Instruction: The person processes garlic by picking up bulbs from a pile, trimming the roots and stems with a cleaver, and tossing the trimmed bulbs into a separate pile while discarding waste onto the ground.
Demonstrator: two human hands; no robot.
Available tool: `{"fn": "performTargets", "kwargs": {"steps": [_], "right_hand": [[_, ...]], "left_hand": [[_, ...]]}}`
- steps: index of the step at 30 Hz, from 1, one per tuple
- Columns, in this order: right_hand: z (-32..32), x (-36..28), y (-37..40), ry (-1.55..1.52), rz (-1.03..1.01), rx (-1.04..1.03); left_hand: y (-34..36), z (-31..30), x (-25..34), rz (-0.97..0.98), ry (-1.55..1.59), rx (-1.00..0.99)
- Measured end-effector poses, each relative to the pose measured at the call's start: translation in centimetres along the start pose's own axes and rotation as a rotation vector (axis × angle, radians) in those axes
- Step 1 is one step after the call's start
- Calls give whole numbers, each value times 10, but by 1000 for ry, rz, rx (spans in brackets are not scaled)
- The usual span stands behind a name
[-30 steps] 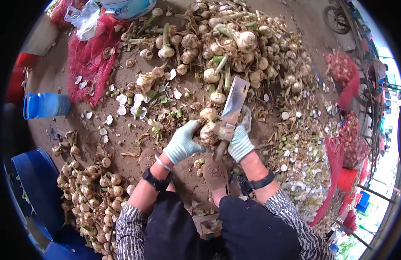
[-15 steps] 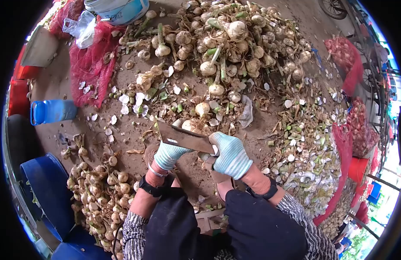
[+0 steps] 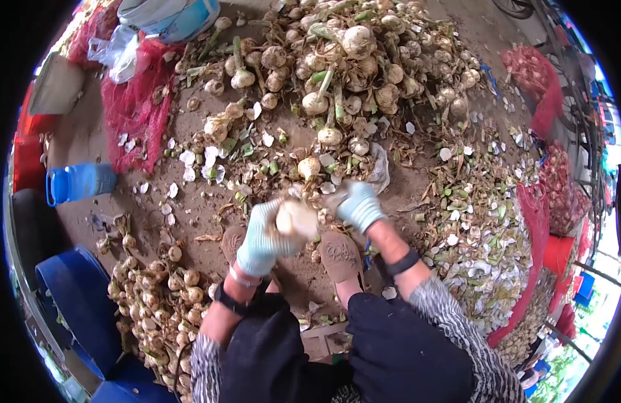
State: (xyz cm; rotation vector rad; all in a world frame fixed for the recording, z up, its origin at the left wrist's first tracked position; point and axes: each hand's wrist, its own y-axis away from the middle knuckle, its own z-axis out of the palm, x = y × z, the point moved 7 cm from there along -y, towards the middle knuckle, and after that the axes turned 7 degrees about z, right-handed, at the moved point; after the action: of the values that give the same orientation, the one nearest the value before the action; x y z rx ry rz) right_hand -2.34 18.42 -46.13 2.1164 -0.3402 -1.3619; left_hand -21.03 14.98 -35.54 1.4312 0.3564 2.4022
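Note:
My left hand [image 3: 258, 236], in a pale striped work glove, is closed around a whitish bulb [image 3: 297, 220] that looks like an onion or garlic; motion blurs it. To its right, my gloved right hand [image 3: 361, 208] is closed on the knife [image 3: 334, 199], whose blade is smeared and seen nearly edge-on. The knife is apart from the bulb. Just beyond my hands, a loose pale bulb [image 3: 309, 167] lies on the dirt among peelings. Behind that rises a big heap of untrimmed bulbs [image 3: 357, 43] with stalks and roots.
Trimmed bulbs [image 3: 156, 302] are piled at my left, near a blue tub [image 3: 75, 302]. A blue jug [image 3: 82, 183] and red mesh [image 3: 137, 114] lie farther up. Peelings [image 3: 481, 269] cover the right side, beside filled mesh bags [image 3: 562, 185]. My shoe [image 3: 340, 258] is below my hands.
The wide knife blade was across the front of my left hand. Now my right hand has moved away with it, up and slightly right, and my left hand has turned, showing the bulb.

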Motion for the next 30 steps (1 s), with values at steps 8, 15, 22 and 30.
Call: {"fn": "performTargets", "kwargs": {"steps": [8, 15, 22, 30], "right_hand": [[28, -43, 55, -798, 148, -370], [42, -102, 67, -363, -218, -375], [11, -90, 75, 374, -332, -1], [14, -83, 69, 341, -402, 12]], "left_hand": [[1, 16, 27, 365, -1509, -46], [2, -40, -32, -231, 334, 121], [3, -44, -18, -88, 418, 161], [3, -60, -21, 22, 53, 68]]}}
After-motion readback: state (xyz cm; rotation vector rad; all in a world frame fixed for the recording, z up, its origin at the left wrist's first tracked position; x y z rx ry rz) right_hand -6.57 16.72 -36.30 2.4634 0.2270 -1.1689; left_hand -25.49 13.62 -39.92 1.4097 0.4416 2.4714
